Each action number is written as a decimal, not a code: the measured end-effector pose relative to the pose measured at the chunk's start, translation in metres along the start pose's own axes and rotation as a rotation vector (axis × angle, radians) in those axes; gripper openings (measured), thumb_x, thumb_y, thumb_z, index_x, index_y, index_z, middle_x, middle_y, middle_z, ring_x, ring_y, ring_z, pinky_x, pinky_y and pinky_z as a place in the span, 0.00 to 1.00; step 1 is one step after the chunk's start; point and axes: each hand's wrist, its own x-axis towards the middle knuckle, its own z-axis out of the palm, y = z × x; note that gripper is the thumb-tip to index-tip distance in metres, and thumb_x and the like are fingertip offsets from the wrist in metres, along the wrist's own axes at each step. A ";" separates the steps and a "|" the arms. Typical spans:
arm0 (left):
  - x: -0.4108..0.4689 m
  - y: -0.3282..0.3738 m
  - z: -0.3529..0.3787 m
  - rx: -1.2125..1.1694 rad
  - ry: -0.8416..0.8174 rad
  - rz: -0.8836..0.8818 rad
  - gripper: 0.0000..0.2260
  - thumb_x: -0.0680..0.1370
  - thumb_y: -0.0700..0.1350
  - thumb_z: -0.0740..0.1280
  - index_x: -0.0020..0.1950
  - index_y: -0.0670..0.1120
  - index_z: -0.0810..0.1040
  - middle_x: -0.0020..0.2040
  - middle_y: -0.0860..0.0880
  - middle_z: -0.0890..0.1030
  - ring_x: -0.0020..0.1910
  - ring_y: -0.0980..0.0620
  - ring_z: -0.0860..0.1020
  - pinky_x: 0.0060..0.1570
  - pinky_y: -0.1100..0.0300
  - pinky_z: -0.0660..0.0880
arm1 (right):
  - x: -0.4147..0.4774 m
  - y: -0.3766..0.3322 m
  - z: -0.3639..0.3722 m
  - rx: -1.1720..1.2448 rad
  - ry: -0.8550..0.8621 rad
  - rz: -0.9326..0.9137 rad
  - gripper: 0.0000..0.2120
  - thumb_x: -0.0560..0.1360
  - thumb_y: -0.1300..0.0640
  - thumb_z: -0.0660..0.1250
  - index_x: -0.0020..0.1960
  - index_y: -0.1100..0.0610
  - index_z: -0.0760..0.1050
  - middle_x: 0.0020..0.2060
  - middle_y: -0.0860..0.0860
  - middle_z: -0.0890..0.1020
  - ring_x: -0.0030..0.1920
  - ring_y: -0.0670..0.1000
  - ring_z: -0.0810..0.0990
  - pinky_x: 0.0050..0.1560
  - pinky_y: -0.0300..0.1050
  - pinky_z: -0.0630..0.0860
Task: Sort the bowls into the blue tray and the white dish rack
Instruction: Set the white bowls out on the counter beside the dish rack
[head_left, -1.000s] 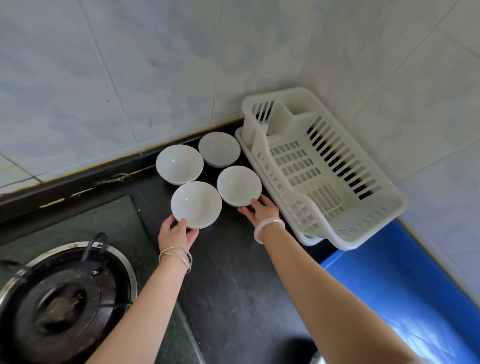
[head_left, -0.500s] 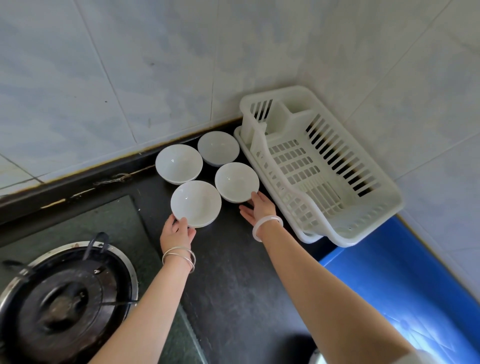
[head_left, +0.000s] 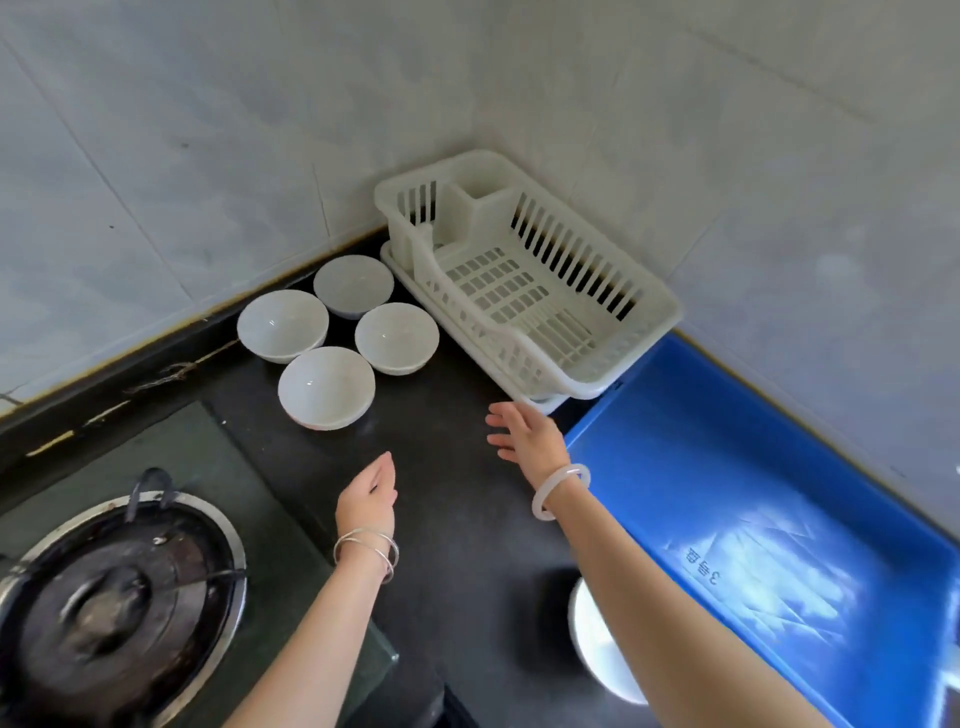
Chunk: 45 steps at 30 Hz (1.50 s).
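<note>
Four white bowls (head_left: 283, 325) are sitting upright in a tight cluster on the dark counter (head_left: 457, 519). The left hand (head_left: 370, 496) is hovering with fingers loosely curled, holding nothing. The nearest bowl (head_left: 326, 387) is lying at its 11 o'clock, closer to it than to the right hand (head_left: 527, 434). The right hand is hanging open, fingers spread, gripping nothing, and the rack-side bowl (head_left: 397, 338) is lying at its 10 o'clock. Being round, the bowls are offering no preferred axis. The white dish rack (head_left: 657, 306), at the right hand's 12 o'clock, and the blue tray (head_left: 675, 467), at its 4 o'clock, are showing no bowls inside.
</note>
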 end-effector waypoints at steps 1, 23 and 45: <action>-0.009 -0.003 0.005 0.049 -0.057 0.011 0.15 0.78 0.42 0.62 0.64 0.43 0.76 0.62 0.45 0.78 0.51 0.51 0.77 0.56 0.57 0.73 | -0.014 0.008 -0.013 -0.052 0.037 -0.036 0.13 0.79 0.50 0.57 0.58 0.51 0.76 0.55 0.50 0.81 0.51 0.48 0.80 0.52 0.44 0.76; -0.159 -0.060 0.082 0.829 -0.624 0.214 0.22 0.75 0.39 0.66 0.68 0.52 0.70 0.63 0.49 0.77 0.61 0.49 0.75 0.58 0.54 0.72 | -0.175 0.152 -0.129 -0.548 0.504 0.221 0.11 0.69 0.51 0.71 0.45 0.52 0.71 0.37 0.47 0.75 0.38 0.51 0.73 0.39 0.41 0.66; -0.154 -0.063 0.084 0.309 -0.692 -0.349 0.22 0.77 0.37 0.62 0.70 0.49 0.67 0.50 0.47 0.77 0.46 0.43 0.80 0.39 0.54 0.80 | -0.183 0.136 -0.158 -0.325 0.618 0.191 0.01 0.73 0.61 0.62 0.43 0.58 0.70 0.40 0.61 0.81 0.40 0.62 0.82 0.43 0.52 0.80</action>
